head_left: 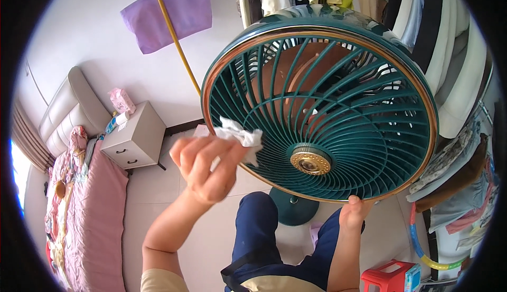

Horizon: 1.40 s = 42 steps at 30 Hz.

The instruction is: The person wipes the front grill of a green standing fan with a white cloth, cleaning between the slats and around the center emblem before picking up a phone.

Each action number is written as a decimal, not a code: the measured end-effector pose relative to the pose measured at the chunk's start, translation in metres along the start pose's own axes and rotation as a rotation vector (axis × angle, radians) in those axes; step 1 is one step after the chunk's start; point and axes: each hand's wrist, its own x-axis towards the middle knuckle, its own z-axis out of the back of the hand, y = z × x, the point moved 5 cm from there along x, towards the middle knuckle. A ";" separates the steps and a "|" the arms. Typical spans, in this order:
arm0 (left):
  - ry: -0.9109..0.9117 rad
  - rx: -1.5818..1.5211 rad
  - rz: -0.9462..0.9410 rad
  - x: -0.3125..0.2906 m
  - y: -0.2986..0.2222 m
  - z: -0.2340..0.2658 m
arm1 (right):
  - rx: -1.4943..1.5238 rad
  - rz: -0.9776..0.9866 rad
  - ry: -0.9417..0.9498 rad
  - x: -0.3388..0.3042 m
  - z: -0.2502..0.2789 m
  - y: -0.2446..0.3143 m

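A large dark green fan (369, 144) with a copper-coloured rim and a gold centre cap fills the middle, its head tilted up towards me. Behind the curved grille, brown blades show. Pinched in my left hand (208, 162) is a crumpled white tissue (240, 136), close by the left rim of the grille; whether it touches the rim I cannot tell. At the lower rim, my right hand (354, 212) grips the fan's edge with the thumb in front, its other fingers hidden behind. The round green base (294, 207) stands on the floor between my knees.
Left, a bed (97, 218) with pink bedding stands beside a grey nightstand (137, 133) holding a pink tissue pack (122, 101). A purple bag (169, 15) and a yellow pole (174, 33) are behind. Clothes (449, 54) hang at right, above a red stool (386, 277) and colourful hoop (422, 250).
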 end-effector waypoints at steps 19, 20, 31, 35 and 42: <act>-0.108 0.106 -0.019 -0.021 0.005 -0.017 | 0.005 -0.021 0.138 -0.002 0.003 -0.002; -0.105 0.112 -0.021 -0.022 0.006 -0.017 | -0.008 -0.009 0.133 -0.004 0.003 -0.001; -0.098 -0.149 0.069 -0.029 -0.043 -0.023 | 0.006 -0.030 0.118 -0.001 0.013 -0.002; -0.122 -0.090 0.108 -0.035 -0.031 -0.025 | -0.037 -0.039 0.148 0.002 0.014 -0.001; -0.068 0.123 0.036 -0.040 -0.007 -0.020 | -0.047 0.011 0.099 -0.004 0.010 -0.003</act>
